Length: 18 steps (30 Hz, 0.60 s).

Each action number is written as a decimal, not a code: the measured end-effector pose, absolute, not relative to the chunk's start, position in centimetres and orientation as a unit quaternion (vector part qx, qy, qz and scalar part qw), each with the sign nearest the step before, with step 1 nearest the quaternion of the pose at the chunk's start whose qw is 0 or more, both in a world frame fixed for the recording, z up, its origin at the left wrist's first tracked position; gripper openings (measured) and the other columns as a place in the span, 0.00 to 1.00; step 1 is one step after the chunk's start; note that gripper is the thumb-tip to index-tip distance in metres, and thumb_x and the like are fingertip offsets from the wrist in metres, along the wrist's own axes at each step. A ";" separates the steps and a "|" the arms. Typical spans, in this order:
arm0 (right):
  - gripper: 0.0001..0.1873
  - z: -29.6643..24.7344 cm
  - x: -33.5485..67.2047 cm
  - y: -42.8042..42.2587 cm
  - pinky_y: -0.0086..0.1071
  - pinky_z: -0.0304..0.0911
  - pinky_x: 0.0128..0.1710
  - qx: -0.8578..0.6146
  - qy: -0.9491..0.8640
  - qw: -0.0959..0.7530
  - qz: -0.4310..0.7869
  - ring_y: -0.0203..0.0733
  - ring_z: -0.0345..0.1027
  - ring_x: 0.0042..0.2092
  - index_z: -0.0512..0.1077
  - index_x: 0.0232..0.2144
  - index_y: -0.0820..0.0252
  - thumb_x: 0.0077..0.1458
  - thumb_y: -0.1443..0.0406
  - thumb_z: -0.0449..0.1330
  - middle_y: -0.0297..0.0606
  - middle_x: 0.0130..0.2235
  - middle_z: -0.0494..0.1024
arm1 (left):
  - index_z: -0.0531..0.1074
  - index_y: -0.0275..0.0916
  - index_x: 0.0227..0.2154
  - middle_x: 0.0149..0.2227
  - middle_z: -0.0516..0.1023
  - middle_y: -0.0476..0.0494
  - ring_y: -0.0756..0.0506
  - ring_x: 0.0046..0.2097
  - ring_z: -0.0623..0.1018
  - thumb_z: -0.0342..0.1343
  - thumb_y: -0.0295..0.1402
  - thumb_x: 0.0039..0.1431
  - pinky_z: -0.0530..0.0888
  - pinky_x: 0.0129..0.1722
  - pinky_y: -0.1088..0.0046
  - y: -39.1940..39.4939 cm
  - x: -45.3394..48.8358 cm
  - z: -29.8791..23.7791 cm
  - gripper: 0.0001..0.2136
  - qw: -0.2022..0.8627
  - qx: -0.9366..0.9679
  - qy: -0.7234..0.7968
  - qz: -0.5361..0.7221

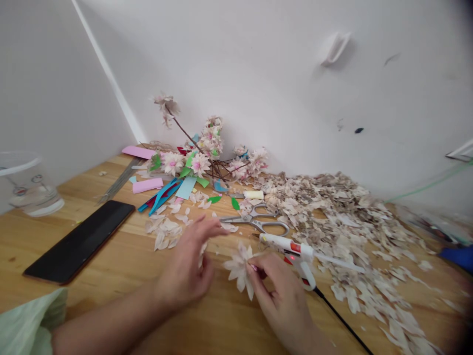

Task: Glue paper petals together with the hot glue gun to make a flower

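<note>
My right hand (278, 290) pinches a pale handmade flower (239, 266) of dried petals just above the wooden table (121, 261). My left hand (192, 261) hovers to the left of the flower, blurred, and a pale petal shows among its fingers. A white glue gun (291, 247) with a red light lies right behind my right hand, its black cord (342, 320) trailing toward the front right. Grey scissors (256, 219) lie a little further back.
A branch of finished pink flowers (207, 155) leans on the wall with coloured paper strips (162, 192) before it. A heap of dried petals (343, 217) spreads to the right. A black phone (79, 241) and a clear cup (27, 185) sit at left.
</note>
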State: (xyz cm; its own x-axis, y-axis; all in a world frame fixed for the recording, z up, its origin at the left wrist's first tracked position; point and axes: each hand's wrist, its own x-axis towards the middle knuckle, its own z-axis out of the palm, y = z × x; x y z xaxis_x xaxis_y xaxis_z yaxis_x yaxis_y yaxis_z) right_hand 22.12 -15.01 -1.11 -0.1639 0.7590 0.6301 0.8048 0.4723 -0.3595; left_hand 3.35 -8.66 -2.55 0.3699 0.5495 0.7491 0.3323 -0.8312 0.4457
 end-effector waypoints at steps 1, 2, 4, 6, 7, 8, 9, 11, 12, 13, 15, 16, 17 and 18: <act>0.10 -1.2 22.2 -14.9 0.28 0.62 0.25 -0.514 -0.766 0.385 -0.026 0.37 0.66 0.26 0.67 0.27 0.57 0.60 0.68 0.51 0.33 0.24 0.72 | 0.48 0.41 0.59 0.48 0.73 0.40 0.42 0.54 0.70 0.46 0.17 0.48 0.62 0.59 0.48 -8.2 3.1 -2.6 0.34 0.113 0.797 0.302 0.510; 0.10 -1.3 22.3 -14.8 0.28 0.62 0.25 -0.514 -0.770 0.377 -0.024 0.37 0.67 0.27 0.68 0.27 0.57 0.60 0.68 0.51 0.33 0.25 0.73 | 0.49 0.42 0.59 0.50 0.71 0.39 0.41 0.55 0.69 0.47 0.18 0.48 0.62 0.58 0.48 -7.7 2.8 -2.6 0.33 0.114 0.775 0.336 0.523; 0.11 -1.6 22.4 -14.6 0.28 0.63 0.25 -0.518 -0.774 0.362 -0.018 0.38 0.68 0.27 0.68 0.28 0.57 0.61 0.67 0.50 0.34 0.26 0.73 | 0.51 0.41 0.58 0.53 0.66 0.37 0.39 0.57 0.67 0.49 0.20 0.49 0.62 0.58 0.47 -6.7 2.2 -2.7 0.31 0.109 0.739 0.388 0.541; 0.11 -1.9 22.6 -14.5 0.29 0.63 0.25 -0.525 -0.776 0.349 -0.009 0.38 0.68 0.27 0.68 0.28 0.57 0.61 0.67 0.50 0.34 0.26 0.73 | 0.53 0.39 0.57 0.54 0.64 0.35 0.38 0.57 0.66 0.50 0.22 0.49 0.62 0.58 0.47 -5.9 1.8 -2.9 0.30 0.113 0.717 0.413 0.550; 0.11 -2.0 22.6 -14.4 0.29 0.63 0.25 -0.528 -0.777 0.342 -0.004 0.38 0.68 0.27 0.68 0.27 0.57 0.61 0.66 0.51 0.34 0.26 0.73 | 0.53 0.38 0.57 0.54 0.64 0.35 0.38 0.56 0.67 0.50 0.22 0.49 0.63 0.57 0.48 -5.6 1.6 -3.0 0.29 0.117 0.712 0.418 0.552; 0.11 -2.1 22.6 -14.4 0.29 0.63 0.24 -0.531 -0.778 0.335 0.000 0.38 0.68 0.27 0.68 0.27 0.57 0.61 0.66 0.51 0.34 0.26 0.73 | 0.53 0.38 0.56 0.54 0.64 0.35 0.39 0.56 0.67 0.50 0.22 0.50 0.63 0.57 0.48 -5.5 1.5 -3.1 0.29 0.119 0.710 0.421 0.552; 0.11 -2.2 22.7 -14.4 0.29 0.63 0.24 -0.532 -0.779 0.331 0.003 0.38 0.68 0.27 0.69 0.27 0.57 0.61 0.65 0.51 0.34 0.26 0.73 | 0.53 0.39 0.56 0.54 0.64 0.35 0.39 0.56 0.67 0.50 0.23 0.50 0.63 0.57 0.48 -5.4 1.5 -3.1 0.29 0.119 0.711 0.422 0.550; 0.09 -2.5 22.7 -14.4 0.29 0.64 0.24 -0.536 -0.779 0.326 0.010 0.38 0.68 0.27 0.70 0.29 0.57 0.60 0.65 0.52 0.35 0.26 0.73 | 0.54 0.39 0.56 0.53 0.64 0.36 0.39 0.56 0.67 0.51 0.23 0.50 0.64 0.57 0.49 -5.4 1.5 -3.2 0.28 0.114 0.718 0.418 0.544; 0.08 -2.6 22.8 -14.4 0.30 0.64 0.25 -0.539 -0.777 0.325 0.013 0.39 0.68 0.27 0.71 0.31 0.57 0.59 0.65 0.53 0.35 0.26 0.73 | 0.54 0.39 0.56 0.53 0.64 0.36 0.39 0.55 0.67 0.51 0.23 0.50 0.64 0.57 0.49 -5.4 1.5 -3.1 0.28 0.112 0.722 0.416 0.542; 0.07 -2.8 22.8 -14.4 0.31 0.65 0.25 -0.543 -0.775 0.322 0.017 0.40 0.69 0.28 0.72 0.33 0.58 0.59 0.65 0.54 0.35 0.26 0.73 | 0.53 0.39 0.56 0.53 0.64 0.36 0.39 0.55 0.67 0.51 0.23 0.50 0.64 0.56 0.49 -5.4 1.5 -3.1 0.29 0.109 0.723 0.415 0.541; 0.06 -3.1 23.1 -14.5 0.33 0.66 0.27 -0.554 -0.770 0.317 0.029 0.41 0.69 0.29 0.72 0.37 0.58 0.56 0.65 0.56 0.35 0.27 0.73 | 0.53 0.39 0.57 0.54 0.64 0.36 0.39 0.55 0.68 0.51 0.23 0.50 0.65 0.56 0.49 -5.1 1.2 -2.8 0.29 0.103 0.722 0.419 0.541; 0.08 -3.2 23.2 -14.6 0.34 0.66 0.27 -0.559 -0.766 0.316 0.035 0.42 0.69 0.29 0.72 0.38 0.58 0.55 0.65 0.57 0.35 0.27 0.74 | 0.53 0.39 0.57 0.54 0.64 0.36 0.39 0.55 0.68 0.51 0.23 0.50 0.65 0.56 0.49 -4.9 1.1 -2.7 0.29 0.097 0.719 0.422 0.544; 0.09 -3.2 23.5 -14.6 0.35 0.67 0.28 -0.563 -0.762 0.316 0.041 0.42 0.69 0.29 0.71 0.40 0.58 0.55 0.65 0.58 0.35 0.28 0.74 | 0.54 0.39 0.56 0.54 0.64 0.36 0.39 0.55 0.68 0.51 0.23 0.50 0.65 0.56 0.50 -4.7 0.9 -2.6 0.29 0.090 0.715 0.427 0.547; 0.10 -3.0 23.7 -14.7 0.35 0.67 0.28 -0.566 -0.760 0.317 0.045 0.42 0.70 0.29 0.71 0.41 0.57 0.54 0.65 0.58 0.35 0.28 0.74 | 0.54 0.39 0.56 0.53 0.64 0.36 0.39 0.55 0.68 0.51 0.23 0.50 0.66 0.56 0.50 -4.4 0.6 -2.5 0.29 0.083 0.711 0.430 0.550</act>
State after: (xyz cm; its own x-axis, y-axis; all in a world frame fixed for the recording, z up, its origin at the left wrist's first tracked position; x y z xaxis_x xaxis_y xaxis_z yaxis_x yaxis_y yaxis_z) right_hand 23.74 -14.67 -3.01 -0.1590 0.8882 0.4310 0.8317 0.3558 -0.4262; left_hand 0.63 -4.38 -2.49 0.0247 0.7028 0.7109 0.5211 -0.6159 0.5908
